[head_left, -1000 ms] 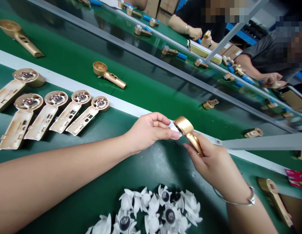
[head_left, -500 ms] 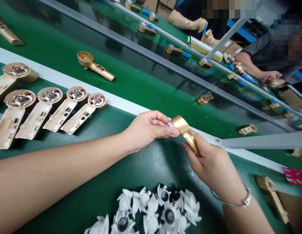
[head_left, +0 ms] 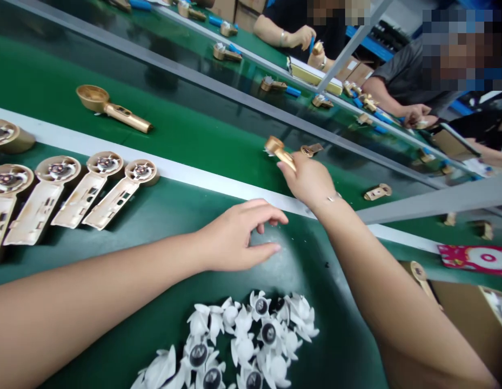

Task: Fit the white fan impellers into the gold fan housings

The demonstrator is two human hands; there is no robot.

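Observation:
My right hand (head_left: 309, 175) reaches over the green belt with its fingers closed on the handle of a gold handheld fan housing (head_left: 276, 146). The housing's round head points away to the left; whether it touches the belt I cannot tell. My left hand (head_left: 245, 235) hovers above the green worktable with thumb and fingers apart and nothing between them. Below it lies a pile of white fan blades (head_left: 242, 346), several with dark hubs showing. To the left, several open gold fan housings (head_left: 113, 189) lie in a row, motors visible in their round heads.
A gold fan housing (head_left: 115, 111) rides on the belt (head_left: 186, 140) at left. A grey metal post (head_left: 433, 200) crosses at right, near a pink card (head_left: 473, 259) and a cardboard box (head_left: 469, 308). Co-workers handle parts across the line, one hand (head_left: 303, 37) holding something blue.
My right hand has carried the fan housing away from my left hand, out over the belt. My left hand has let go and opened. The view has shifted to the right.

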